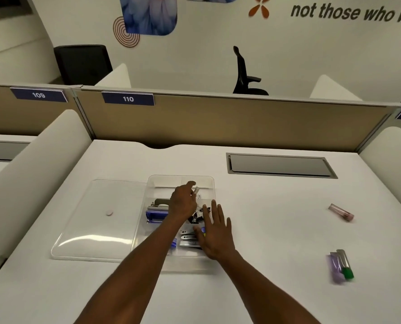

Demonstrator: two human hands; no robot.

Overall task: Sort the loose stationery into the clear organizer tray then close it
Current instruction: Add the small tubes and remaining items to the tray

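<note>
Stationery sorting going on at a white bench (pixel 265 230), with the clear organizer tray (pixel 209 181) sitting open mid-bench, so I'll use that as my landmark. Its clear lid (pixel 96 220) lies flat just left of the tray, touching it, with a small pinkish round thing (pixel 109 213) on it.

Left hand (pixel 183 204) is over the middle of the tray, its grip pinched on a small pale item (pixel 196 190) with tiny print I can't read. Right hand (pixel 216 235) hovers over the tray's right side, grip apart, fingers straight and spread.

Inside the tray: a blue stapler-looking thing (pixel 156 215) on the left and some black binder clips (pixel 196 218) in the middle.

Well to the right of the tray, loose on the bench: a pinkish tube (pixel 341 212), and nearer the front edge a purple one (pixel 334 268) touching a green-capped one (pixel 344 264).

Readable stuff: behind the tray, the partition (pixel 230 122) carries blue tags (pixel 128 98) reading "110" and "109", and the wall says "not those who wa…", cut off.
</note>
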